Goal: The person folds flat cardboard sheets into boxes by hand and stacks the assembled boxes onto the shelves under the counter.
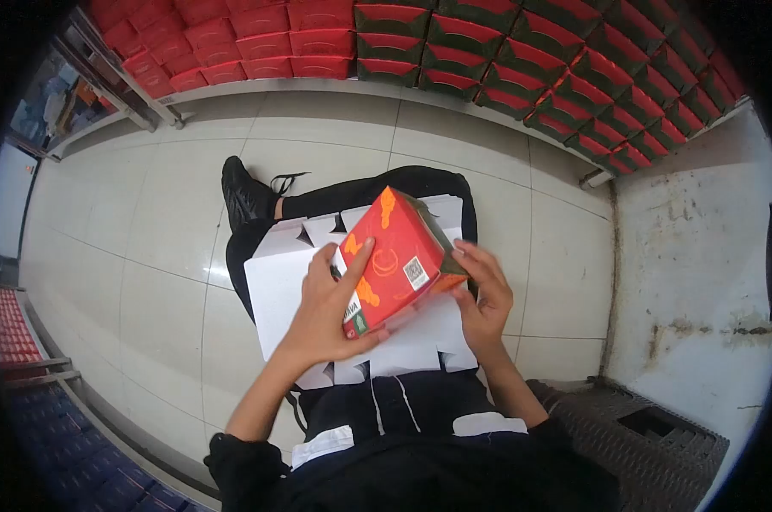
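A red and orange cardboard box [390, 247] with a dark green end and a printed code label is held tilted above my lap. My left hand [326, 303] wraps round its left side, thumb on the red face and fingers underneath. At the other end, my right hand [487, 299] pinches the dark green and orange edge between thumb and fingers. Beneath the box, white flat cardboard [279, 290] with cut flaps and slots lies across my crossed legs. The underside of the red box is hidden.
Shelving ahead holds rows of red boxes [258, 43] and red-and-green boxes [522, 64]. More red packs [12, 324] and dark blue boxes [79, 461] stand at the left. A stained white wall [693, 273] and a brown woven-pattern plastic piece [633, 435] are on the right.
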Demonstrator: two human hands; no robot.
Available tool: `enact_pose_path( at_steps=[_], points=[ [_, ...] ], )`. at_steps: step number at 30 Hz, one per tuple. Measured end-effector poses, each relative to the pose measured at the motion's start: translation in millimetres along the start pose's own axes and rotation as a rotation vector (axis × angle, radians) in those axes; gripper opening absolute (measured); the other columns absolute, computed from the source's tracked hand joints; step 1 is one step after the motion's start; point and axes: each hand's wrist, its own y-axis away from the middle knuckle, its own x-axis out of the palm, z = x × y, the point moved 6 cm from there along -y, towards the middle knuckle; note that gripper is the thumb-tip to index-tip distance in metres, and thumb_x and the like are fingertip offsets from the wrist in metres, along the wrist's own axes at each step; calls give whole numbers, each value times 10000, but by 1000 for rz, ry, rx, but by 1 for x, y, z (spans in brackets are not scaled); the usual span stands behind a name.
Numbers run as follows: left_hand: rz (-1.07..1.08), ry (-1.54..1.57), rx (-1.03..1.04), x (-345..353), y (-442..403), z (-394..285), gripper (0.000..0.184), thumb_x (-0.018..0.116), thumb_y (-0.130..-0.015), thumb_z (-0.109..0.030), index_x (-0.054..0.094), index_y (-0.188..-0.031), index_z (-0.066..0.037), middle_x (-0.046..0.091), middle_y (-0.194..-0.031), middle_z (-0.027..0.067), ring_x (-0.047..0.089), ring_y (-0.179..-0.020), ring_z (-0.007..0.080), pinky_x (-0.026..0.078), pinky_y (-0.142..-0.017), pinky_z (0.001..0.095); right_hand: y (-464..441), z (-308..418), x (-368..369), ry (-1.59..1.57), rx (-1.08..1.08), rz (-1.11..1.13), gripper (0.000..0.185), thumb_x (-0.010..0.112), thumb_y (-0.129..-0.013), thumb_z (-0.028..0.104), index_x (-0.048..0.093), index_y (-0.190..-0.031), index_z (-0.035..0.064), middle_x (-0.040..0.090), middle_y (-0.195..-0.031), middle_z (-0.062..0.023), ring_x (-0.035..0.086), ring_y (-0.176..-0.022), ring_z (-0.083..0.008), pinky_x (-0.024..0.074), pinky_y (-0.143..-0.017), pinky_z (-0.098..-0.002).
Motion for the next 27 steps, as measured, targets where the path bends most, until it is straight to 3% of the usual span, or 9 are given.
enact_pose_path(
  at_steps=[3,11,14,16,17,20,22,23,27],
  points=[
    [11,37,-49,5,10,-6,1036,730,-571,-430,230,-1431,-143,224,-1264,369,287,-1158,508,270,-967,511,-14,26,7,87,-149,121,388,727,-690,154,653,-1054,42,623,-1091,-104,557,-1002,-247,427,-875,-355],
    [-53,146,-129,11,8,-3,1077,721,-571,-410,151,-1448,-153,201,-1287,356,250,-1192,505,207,-1015,513,-40,31,12,-54,-78,140,286,705,-714,163,684,-985,76,680,-911,-57,600,-944,-224,377,-895,-354],
    [-21,319,-112,11,0,-11,1109,728,-561,-408,118,-1452,-154,227,-1298,312,244,-1225,466,196,-1030,494,-48,44,11,96,-96,220,231,674,-752,180,691,-961,83,682,-903,-63,603,-958,-219,326,-934,-392],
    [-62,559,-71,8,-10,-15,1084,715,-601,-375,93,-1453,-126,226,-1351,243,231,-1283,371,181,-1058,444,-55,45,14,164,-139,159,272,653,-769,208,668,-1012,87,660,-1013,-72,587,-999,-238,293,-957,-433],
    [-64,555,-69,11,-11,-17,1084,715,-601,-375,93,-1453,-126,226,-1351,243,231,-1283,371,181,-1058,444,-62,51,19,162,-143,157,272,653,-769,208,668,-1012,87,660,-1013,-72,587,-999,-238,293,-957,-433],
    [-327,1105,-286,4,-11,-4,819,598,-770,-353,175,-1409,-63,361,-1324,165,401,-1203,243,326,-995,356,-67,79,21,290,-340,14,438,668,-743,243,589,-1159,132,532,-1256,-83,536,-1099,-250,274,-980,-461],
    [-420,1426,-264,-9,-13,-6,578,502,-878,-339,300,-1327,-35,491,-1222,137,538,-1072,201,433,-917,327,-34,82,38,332,-589,331,404,675,-738,242,617,-1128,156,568,-1215,-38,533,-1117,-194,285,-987,-438],
    [-449,1546,-196,-15,-15,-7,501,477,-899,-327,355,-1280,-25,528,-1169,126,562,-1028,192,450,-897,326,-30,79,41,332,-598,332,404,675,-738,242,617,-1128,156,568,-1215,-38,533,-1117,-194,285,-987,-438],
    [-618,1399,-341,-19,-17,-20,408,467,-905,-325,440,-1175,-21,568,-1064,100,584,-956,175,468,-848,310,-25,77,50,335,-726,318,281,646,-760,188,665,-1040,203,635,-1092,65,556,-1072,-83,345,-937,-350]
  ],
)
